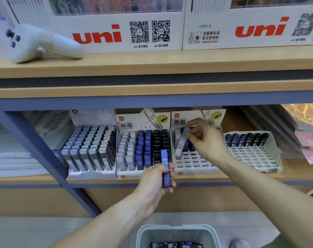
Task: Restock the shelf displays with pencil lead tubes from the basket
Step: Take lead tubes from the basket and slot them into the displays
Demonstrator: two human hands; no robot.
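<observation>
My left hand (pixel 156 181) grips a blue HB 0.5 lead tube (pixel 165 167) upright, in front of the middle display box (pixel 145 173). My right hand (pixel 204 138) pinches a grey-white lead tube (pixel 182 144) by its top and holds it tilted over the slots of the third display box (pixel 195 167), which has tubes only in its back rows. The pale basket (pixel 177 233) sits at the bottom of the view with several dark tubes inside.
A full display of pastel tubes (pixel 91 149) stands at the left. A mostly empty white rack (pixel 254 154) with dark tubes in its back row stands at the right. Above the shelf board (pixel 152 93) sit white uni boxes (pixel 125 33) and a white plush toy (pixel 35 43).
</observation>
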